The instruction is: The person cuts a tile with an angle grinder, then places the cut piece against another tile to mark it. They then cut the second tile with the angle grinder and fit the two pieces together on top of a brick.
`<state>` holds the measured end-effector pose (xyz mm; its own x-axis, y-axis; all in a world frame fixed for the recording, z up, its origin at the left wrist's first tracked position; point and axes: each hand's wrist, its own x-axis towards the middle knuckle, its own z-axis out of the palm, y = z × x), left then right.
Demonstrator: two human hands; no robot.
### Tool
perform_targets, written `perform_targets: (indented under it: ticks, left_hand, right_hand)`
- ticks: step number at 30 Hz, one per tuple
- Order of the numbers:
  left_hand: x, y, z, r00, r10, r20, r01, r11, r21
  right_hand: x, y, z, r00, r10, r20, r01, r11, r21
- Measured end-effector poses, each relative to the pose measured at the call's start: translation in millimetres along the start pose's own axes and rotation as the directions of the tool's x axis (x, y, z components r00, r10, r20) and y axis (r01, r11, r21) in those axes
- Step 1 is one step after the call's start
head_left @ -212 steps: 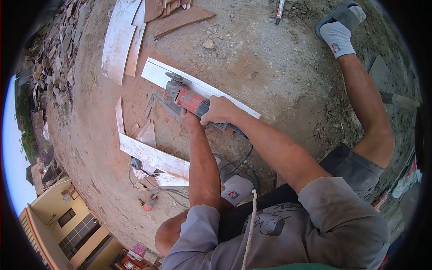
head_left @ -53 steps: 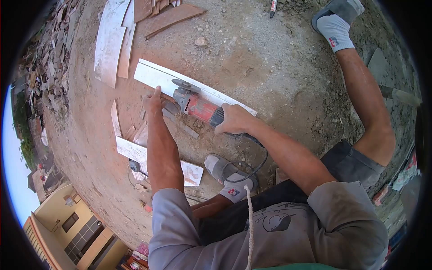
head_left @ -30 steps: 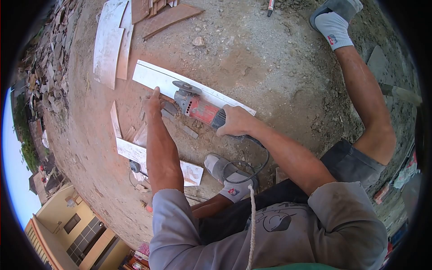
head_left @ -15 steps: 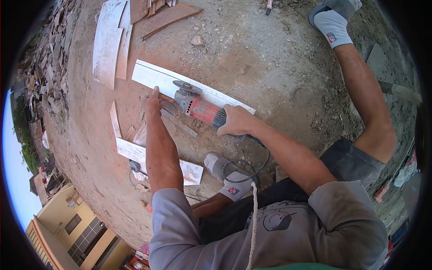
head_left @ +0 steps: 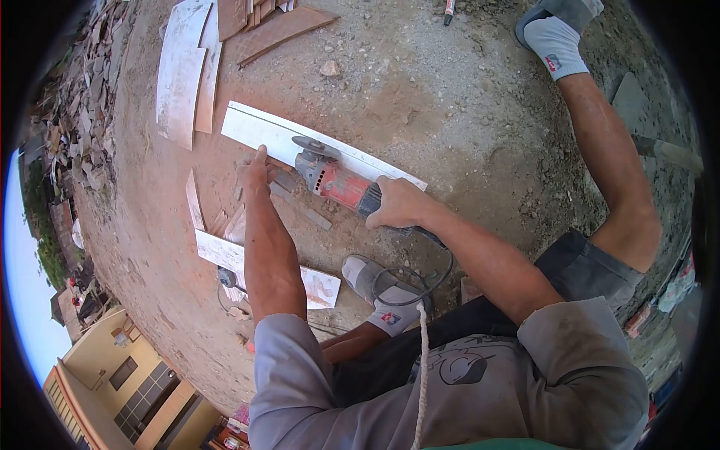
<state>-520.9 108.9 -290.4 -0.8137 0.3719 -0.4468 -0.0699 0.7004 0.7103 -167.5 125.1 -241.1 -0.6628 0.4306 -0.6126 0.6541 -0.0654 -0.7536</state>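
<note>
My right hand is wrapped around the rear body of a red and grey angle grinder. The grinder's disc sits over a long white tile strip, close to a dark line running along its length. At the strip's near edge, my left hand grips it with the thumb on top; the other fingers are partly hidden. Small grey offcuts lie on the soil below the grinder. A black cord trails from its rear end past my foot.
Large white tile pieces and brown tiles lie at the upper left. Another white tile piece rests beside my socked, sandalled foot. A marker is on the ground at the top. A rope hangs before my shirt.
The grinder and my right hand have shifted very slightly right along the tile strip. My left hand keeps its place at the strip's edge.
</note>
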Motion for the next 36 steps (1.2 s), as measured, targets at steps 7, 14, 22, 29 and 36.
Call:
perform_targets:
  ticks: [7,14,22,29,36]
  left_hand:
    - [1,-3,-1,1.0,0.006,-0.007,-0.006,1.0,0.019]
    - [-2,-1,1,1.0,0.008,-0.027,-0.008,1.0,0.015]
    - [-4,0,1,1.0,-0.001,-0.016,0.001,1.0,0.0]
    - [-3,-3,2,0.999,0.023,-0.037,-0.024,1.0,-0.017]
    - [-5,-1,0,1.0,0.022,0.002,-0.021,1.0,-0.008]
  right_hand:
    - [-1,2,1,1.0,-0.007,-0.011,0.007,1.0,-0.003]
    - [-6,2,-1,1.0,-0.003,-0.006,0.003,1.0,0.01]
    - [-9,7,1,1.0,-0.013,-0.017,0.013,1.0,-0.008]
    - [-12,5,-2,1.0,0.004,-0.003,-0.004,1.0,-0.019]
    - [-17,7,-3,1.0,0.011,0.007,-0.011,1.0,-0.02]
